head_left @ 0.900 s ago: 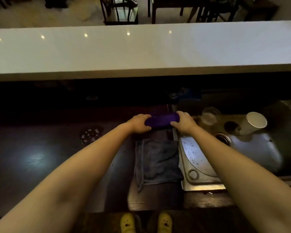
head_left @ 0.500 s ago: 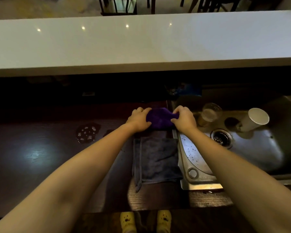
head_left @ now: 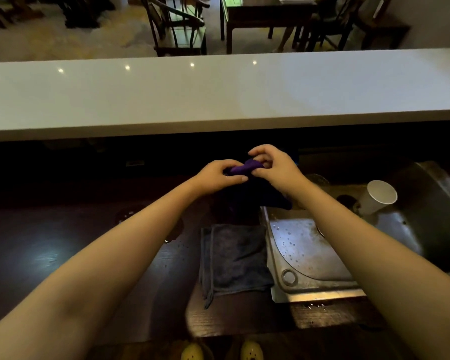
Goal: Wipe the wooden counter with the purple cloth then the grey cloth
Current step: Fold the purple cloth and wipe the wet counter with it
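Between the two hands, the purple cloth [head_left: 246,167] is held raised above the wooden counter [head_left: 63,250], pinched by the left hand [head_left: 216,176] and the right hand [head_left: 273,165], fingers closed on its upper edge while the rest hangs dark below. It is judged soft, light and limp, best taken by its corners. Below the fingers the grey cloth [head_left: 235,258] lies flat, touching the wet sink [head_left: 307,255]; right of them a paper cup [head_left: 378,196] is seen tilted in the basin.

The dark wooden table [head_left: 231,318] shows grain and a glossy sheen, the grey cloth [head_left: 235,258] looks soft and matt, the wet sink [head_left: 304,255] is brushed metal, and the white cup [head_left: 378,197] looks like matt paper.
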Available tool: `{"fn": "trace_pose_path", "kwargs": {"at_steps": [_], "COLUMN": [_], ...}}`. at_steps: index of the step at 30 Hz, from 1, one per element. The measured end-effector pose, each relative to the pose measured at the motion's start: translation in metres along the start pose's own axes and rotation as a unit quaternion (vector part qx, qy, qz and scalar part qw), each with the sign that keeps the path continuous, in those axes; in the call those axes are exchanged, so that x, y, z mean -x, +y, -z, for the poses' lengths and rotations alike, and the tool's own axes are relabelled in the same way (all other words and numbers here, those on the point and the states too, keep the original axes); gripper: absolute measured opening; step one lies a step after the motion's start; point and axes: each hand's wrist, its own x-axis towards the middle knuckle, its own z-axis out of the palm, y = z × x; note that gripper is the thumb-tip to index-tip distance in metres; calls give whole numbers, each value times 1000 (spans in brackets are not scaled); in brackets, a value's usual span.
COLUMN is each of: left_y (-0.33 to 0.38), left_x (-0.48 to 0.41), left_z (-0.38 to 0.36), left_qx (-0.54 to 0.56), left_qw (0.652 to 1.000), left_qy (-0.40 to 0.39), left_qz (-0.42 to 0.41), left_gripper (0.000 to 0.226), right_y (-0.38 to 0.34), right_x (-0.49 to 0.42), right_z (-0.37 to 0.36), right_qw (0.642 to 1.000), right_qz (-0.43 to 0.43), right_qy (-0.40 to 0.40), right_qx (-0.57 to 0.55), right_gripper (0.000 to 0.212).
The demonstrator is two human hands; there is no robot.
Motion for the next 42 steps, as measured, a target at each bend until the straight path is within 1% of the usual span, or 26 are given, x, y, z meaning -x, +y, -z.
{"fn": "trace_pose_path", "kwargs": {"at_steps": [5, 7, 10, 11, 13, 15, 17, 21, 25, 27, 29, 32, 35, 38, 40, 42], "left_y": [23, 32, 45, 49, 54, 51, 41, 16, -5, -14, -24, -40, -54, -65, -71, -87], "left_x": [2, 6, 14, 18, 25, 34, 45, 77, 115, 131, 141, 145, 138, 124, 117, 115], "left_z": [14, 21, 34, 39, 50, 61, 71, 89, 109, 117, 119, 121, 130, 133, 130, 123], "left_qx": [-32, -8, 50, 65, 76, 74, 101, 125, 152, 114, 64, 23, -27, -70, -111, -158], "left_qw": [999, 999, 998, 997, 996, 994, 989, 987, 980, 983, 984, 979, 977, 978, 978, 978], "left_qy": [28, 30, 36, 36, 39, 48, 43, 7, 26, 31, 59, 114, 152, 162, 163, 132], "left_qz": [0, -7, 1, 10, 34, 68, 97, 97, 123, 138, 153, 166, 147, 107, 73, 25], "left_gripper": [21, 16, 11, 11, 12, 20, 28, 36, 39, 38, 30, 25, 24, 23, 24, 27], "right_y": [-16, -16, -4, 0, 1, -8, -24, -58, -75, -75, -74, -73, -75, -75, -66, -47], "right_x": [0, 5, 13, 15, 15, 10, 4, -7, -14, -17, -20, -23, -23, -21, -16, -6], "right_z": [13, 18, 21, 20, 19, 18, 15, -2, -33, -51, -70, -90, -99, -102, -108, -123], "right_qw": [999, 998, 988, 987, 991, 994, 996, 989, 985, 984, 983, 988, 993, 992, 990, 984], "right_qz": [27, 25, -10, -20, -32, -20, 7, 47, 53, 47, 43, 37, 53, 69, 66, 48], "right_qy": [-23, -47, -99, -98, -65, -38, -39, -98, -138, -153, -159, -124, -71, -7, 21, 30], "right_qx": [-12, 29, 117, 126, 117, 98, 85, 100, 94, 78, 79, 79, 82, 103, 121, 171], "right_gripper": [35, 32, 31, 28, 21, 16, 11, 13, 12, 13, 16, 13, 15, 18, 20, 21]}}
